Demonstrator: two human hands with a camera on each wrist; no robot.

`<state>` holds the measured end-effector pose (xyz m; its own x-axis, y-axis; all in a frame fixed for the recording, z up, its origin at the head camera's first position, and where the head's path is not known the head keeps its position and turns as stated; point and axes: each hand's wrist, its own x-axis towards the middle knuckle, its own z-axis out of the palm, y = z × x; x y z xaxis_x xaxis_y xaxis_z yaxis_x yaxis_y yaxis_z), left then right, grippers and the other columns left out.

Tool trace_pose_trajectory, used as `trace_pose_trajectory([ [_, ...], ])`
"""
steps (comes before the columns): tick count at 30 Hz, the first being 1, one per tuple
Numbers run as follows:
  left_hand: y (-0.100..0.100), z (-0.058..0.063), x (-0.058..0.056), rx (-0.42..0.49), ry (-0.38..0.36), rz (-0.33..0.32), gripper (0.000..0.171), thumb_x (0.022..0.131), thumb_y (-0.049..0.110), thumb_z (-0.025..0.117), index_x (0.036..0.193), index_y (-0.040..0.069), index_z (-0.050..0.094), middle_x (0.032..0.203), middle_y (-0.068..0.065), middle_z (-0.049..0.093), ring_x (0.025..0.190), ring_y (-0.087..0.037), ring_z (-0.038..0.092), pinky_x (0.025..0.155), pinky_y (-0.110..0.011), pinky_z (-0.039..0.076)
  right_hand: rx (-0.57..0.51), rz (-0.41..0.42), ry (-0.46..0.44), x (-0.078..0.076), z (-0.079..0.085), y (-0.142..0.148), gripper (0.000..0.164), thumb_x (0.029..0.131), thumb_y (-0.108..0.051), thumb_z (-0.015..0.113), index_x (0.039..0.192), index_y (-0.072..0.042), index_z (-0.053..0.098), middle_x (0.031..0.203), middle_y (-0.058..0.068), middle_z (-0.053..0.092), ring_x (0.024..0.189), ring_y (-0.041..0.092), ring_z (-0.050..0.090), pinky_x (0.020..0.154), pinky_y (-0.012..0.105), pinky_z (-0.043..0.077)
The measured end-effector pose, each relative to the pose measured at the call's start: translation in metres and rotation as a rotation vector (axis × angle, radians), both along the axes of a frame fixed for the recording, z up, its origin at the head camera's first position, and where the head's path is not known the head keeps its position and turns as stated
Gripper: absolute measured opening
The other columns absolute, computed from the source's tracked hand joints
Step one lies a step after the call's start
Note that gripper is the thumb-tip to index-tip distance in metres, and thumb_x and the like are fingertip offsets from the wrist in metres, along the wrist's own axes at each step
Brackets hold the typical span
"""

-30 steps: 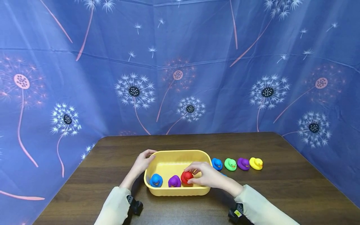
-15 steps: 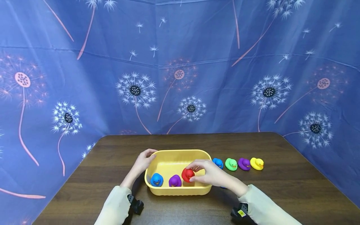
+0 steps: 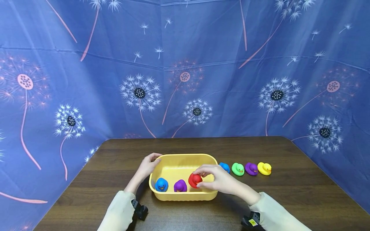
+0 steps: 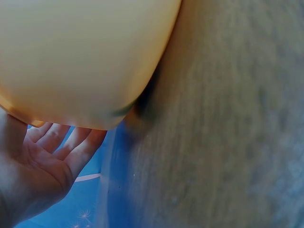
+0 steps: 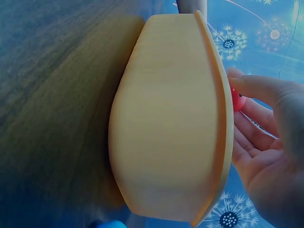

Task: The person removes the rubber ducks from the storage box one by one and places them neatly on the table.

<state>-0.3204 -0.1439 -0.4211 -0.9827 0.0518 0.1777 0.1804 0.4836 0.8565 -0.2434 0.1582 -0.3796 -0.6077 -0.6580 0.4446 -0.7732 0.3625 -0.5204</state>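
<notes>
A yellow plastic tub [image 3: 183,196] stands on the table near the middle of the head view. My left hand [image 3: 147,167] grips its far left corner, thumb at the rim and fingers behind the wall, as the left wrist view also shows. Between thumb and fingers, my right hand [image 3: 219,179] pinches a red rubber duck [image 3: 194,181] over the tub's right part. In the right wrist view the tub's wall hides most of the red duck [image 5: 238,100]. Inside the tub, a blue duck [image 3: 161,185] sits at left and a purple duck [image 3: 180,186] near the middle.
Right of the tub stands a row of ducks: a blue one [image 3: 224,167] partly hidden by my right hand, a green one [image 3: 238,169], a purple one [image 3: 251,169] and a yellow one [image 3: 264,168]. A blue patterned cloth [image 3: 231,80] hangs behind the wooden table [image 3: 124,147].
My right hand has moved slightly up and to the right with the red duck, away from the purple duck in the tub. My left hand has stayed at the tub's corner.
</notes>
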Motion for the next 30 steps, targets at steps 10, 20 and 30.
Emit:
trace_pose_trajectory([
  [10,0.000,-0.001,0.000,-0.006,-0.005,0.002,0.021,0.092,0.011,0.057,0.110,0.004,0.064,0.105,-0.014,0.067,0.089,-0.020,0.062,0.072,-0.029,0.050,-0.039,-0.005,0.086,0.005,0.007,0.015,0.030,0.080,-0.020,0.074,0.107,-0.008,0.067,0.100,0.003,0.070,0.087,0.013,0.063,0.075,0.027,0.052],
  [20,-0.001,0.000,0.001,-0.009,0.000,-0.002,0.023,0.092,0.011,0.056,0.111,0.002,0.064,0.106,-0.016,0.067,0.091,-0.022,0.062,0.073,-0.030,0.050,-0.042,-0.044,0.025,0.008,0.012,0.029,0.031,0.081,-0.023,0.073,0.107,-0.009,0.066,0.102,0.003,0.068,0.088,0.012,0.063,0.078,0.027,0.052],
  [30,0.000,0.000,0.000,-0.012,-0.001,-0.006,0.023,0.091,0.011,0.056,0.112,0.003,0.064,0.102,-0.013,0.068,0.090,-0.021,0.062,0.072,-0.029,0.050,-0.064,-0.036,-0.011,0.008,0.012,0.043,0.033,0.081,-0.025,0.072,0.109,-0.010,0.066,0.103,0.002,0.067,0.088,0.010,0.064,0.076,0.029,0.054],
])
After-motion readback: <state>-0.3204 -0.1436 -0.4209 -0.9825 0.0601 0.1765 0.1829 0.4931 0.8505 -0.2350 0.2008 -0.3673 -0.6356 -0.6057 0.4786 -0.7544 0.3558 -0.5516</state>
